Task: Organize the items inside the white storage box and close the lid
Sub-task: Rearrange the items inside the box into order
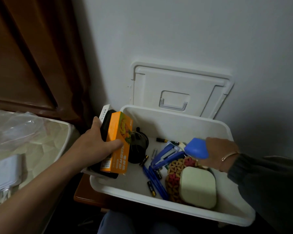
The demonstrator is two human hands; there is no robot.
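We should seat the stack upright against the left wall of the white storage box (142,200) so the lid (181,88), propped open at the far edge, can close. Our left hand (98,144) hangs over the left edge, grip wrapped round the orange box (118,142) and black case (107,122); our right hand (222,149) has its grip round a blue object (196,148) near the right edge

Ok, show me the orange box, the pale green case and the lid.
orange box (118,157): head view, lower front face.
pale green case (198,188): head view, middle of top.
lid (176,81): head view, panel above the handle.
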